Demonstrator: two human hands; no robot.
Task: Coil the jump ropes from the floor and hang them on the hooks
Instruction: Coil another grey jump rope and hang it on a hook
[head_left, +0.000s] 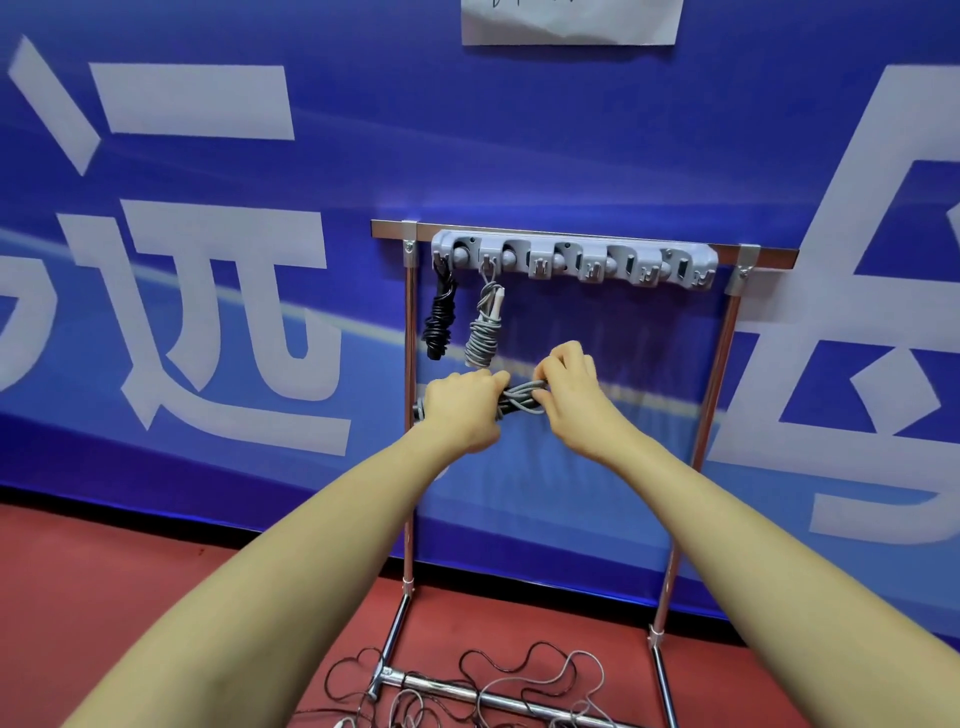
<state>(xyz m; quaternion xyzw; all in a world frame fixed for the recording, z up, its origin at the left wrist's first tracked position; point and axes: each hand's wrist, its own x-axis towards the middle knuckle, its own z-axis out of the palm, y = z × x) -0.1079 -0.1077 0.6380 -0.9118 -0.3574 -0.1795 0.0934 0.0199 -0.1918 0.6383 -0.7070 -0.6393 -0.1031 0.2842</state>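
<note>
Loose ropes (519, 686) are lying tangled on the floor (156, 597) round the rack's (719, 364) base bar, w/ black bundle (440, 317) & grey bundle (484, 332) already hanging on the hooks (574, 262). Left hand (460, 410) is gripping a grey coil (522, 400), fingers curled round it; right hand (569, 384) is pinching its wrap end. Coil is sitting betw. both hands, below the hooks. Best approach prob.: keep wraps tight, tuck the end, then loop onto the next free hook.

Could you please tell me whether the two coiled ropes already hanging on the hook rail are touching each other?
Apart. In the head view, blue banner shows between the black coil and the grey coil all the way down.
</note>
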